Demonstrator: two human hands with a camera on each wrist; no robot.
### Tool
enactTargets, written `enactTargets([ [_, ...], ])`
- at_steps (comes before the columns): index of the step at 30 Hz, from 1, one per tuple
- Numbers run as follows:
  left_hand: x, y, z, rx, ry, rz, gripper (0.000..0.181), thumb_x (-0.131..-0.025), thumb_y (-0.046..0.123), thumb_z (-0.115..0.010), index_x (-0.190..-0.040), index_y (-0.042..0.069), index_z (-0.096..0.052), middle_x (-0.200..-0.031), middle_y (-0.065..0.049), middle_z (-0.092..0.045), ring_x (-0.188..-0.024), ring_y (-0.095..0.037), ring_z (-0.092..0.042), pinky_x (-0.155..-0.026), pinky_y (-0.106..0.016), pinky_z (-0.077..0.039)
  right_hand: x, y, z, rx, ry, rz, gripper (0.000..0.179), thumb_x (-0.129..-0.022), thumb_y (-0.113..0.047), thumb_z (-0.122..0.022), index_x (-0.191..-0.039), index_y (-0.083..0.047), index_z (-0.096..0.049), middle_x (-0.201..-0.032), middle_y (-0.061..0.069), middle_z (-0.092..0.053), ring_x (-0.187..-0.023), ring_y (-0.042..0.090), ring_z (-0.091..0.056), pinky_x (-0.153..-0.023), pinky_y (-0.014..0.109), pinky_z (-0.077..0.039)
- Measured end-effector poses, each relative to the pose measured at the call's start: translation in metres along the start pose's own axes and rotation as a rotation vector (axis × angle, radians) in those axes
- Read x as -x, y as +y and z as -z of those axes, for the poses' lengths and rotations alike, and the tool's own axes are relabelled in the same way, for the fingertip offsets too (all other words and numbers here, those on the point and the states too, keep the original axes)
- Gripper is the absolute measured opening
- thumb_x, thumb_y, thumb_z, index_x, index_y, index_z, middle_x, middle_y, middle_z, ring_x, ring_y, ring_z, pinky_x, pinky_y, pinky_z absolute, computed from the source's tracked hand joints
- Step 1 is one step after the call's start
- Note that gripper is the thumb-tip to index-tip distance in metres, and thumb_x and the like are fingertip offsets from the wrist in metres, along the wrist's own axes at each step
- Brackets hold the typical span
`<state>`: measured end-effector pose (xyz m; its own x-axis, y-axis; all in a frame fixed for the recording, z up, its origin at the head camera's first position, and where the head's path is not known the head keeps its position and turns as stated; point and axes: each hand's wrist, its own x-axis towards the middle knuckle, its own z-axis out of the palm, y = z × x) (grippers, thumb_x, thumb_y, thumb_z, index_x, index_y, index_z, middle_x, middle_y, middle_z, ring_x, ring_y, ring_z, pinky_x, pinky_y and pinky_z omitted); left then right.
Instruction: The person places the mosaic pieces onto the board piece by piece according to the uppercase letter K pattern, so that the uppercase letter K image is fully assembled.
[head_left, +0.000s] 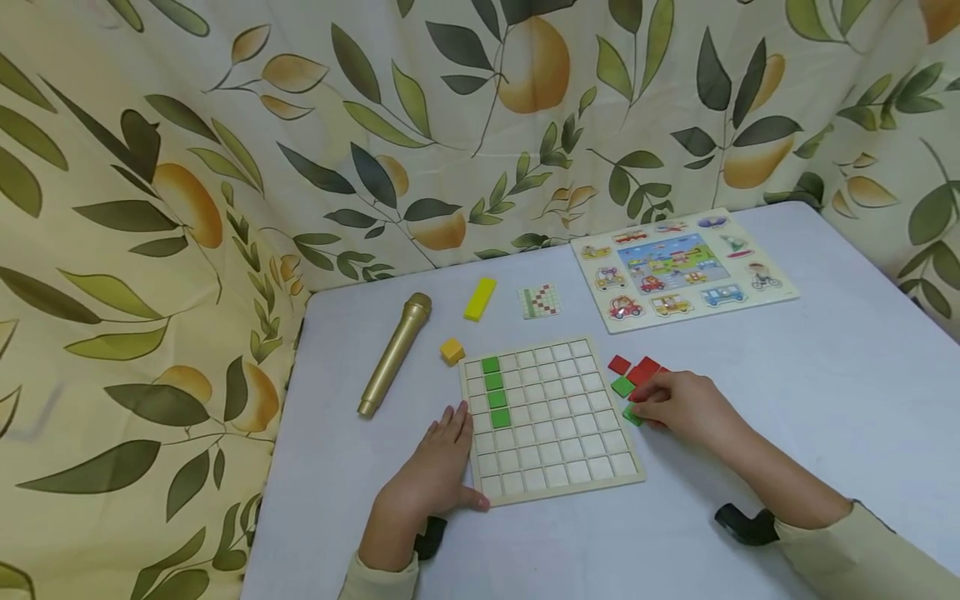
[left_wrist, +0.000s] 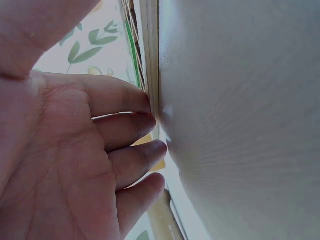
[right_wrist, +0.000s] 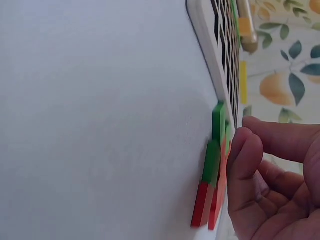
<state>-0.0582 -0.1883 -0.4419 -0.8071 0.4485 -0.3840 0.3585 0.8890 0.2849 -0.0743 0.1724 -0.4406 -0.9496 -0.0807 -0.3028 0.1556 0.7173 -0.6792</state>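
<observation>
A wooden grid board (head_left: 551,492) lies flat on the table, with several green tiles (head_left: 496,398) standing in one column near its left side. My left hand (head_left: 431,467) rests along the board's left edge, fingers extended and the thumb at the near left corner. In the left wrist view its fingertips (left_wrist: 159,148) touch the board's side. My right hand (head_left: 686,404) is over loose tiles right of the board. Its thumb and index finger come close together beside a green tile (head_left: 632,414), partly covered in the head view. The right wrist view shows no tile between those fingertips.
Red tiles (head_left: 643,371) and another green tile (head_left: 622,386) lie by the right hand. Behind the board are a pattern card (head_left: 540,301), a yellow block (head_left: 480,299) and an orange cube (head_left: 452,351). A gold microphone (head_left: 393,358) lies left; a picture puzzle (head_left: 686,271) lies back right.
</observation>
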Motion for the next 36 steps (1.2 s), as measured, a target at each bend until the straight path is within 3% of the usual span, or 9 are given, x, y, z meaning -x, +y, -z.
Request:
enactTargets([
  [12,0.000,-0.001,0.000,0.011,0.000,-0.001,0.124,-0.067,0.050,-0.089,-0.157,-0.004,-0.024,-0.167,-0.017,-0.009,-0.153,-0.033,-0.008,-0.122,-0.046,-0.018,0.009,0.019,0.006,0.055,0.034,-0.033,0.034,-0.086,-0.020,-0.079,-0.109,0.003,-0.069,-0.079,0.003,-0.061,-0.070,0.019,-0.056,-0.060,0.032,-0.048],
  [31,0.000,0.000,0.000,0.011,0.006,-0.004,0.124,-0.066,0.050,-0.090,-0.157,-0.005,-0.024,-0.167,-0.017,-0.010,-0.153,-0.034,-0.009,-0.121,-0.047,-0.019,0.010,0.020,0.005,0.130,0.094,0.017,0.023,-0.080,-0.016,-0.084,-0.088,-0.003,-0.067,-0.080,0.004,-0.062,-0.077,0.023,-0.055,-0.062,0.033,-0.047],
  [36,0.000,0.002,0.001,0.012,0.005,0.004,0.124,-0.066,0.049,-0.090,-0.156,-0.005,-0.025,-0.167,-0.017,-0.011,-0.153,-0.034,-0.010,-0.121,-0.047,-0.019,0.009,0.019,0.004,0.133,0.095,0.043,0.025,-0.080,-0.013,-0.085,-0.095,0.000,-0.070,-0.081,0.004,-0.062,-0.078,0.023,-0.055,-0.063,0.033,-0.047],
])
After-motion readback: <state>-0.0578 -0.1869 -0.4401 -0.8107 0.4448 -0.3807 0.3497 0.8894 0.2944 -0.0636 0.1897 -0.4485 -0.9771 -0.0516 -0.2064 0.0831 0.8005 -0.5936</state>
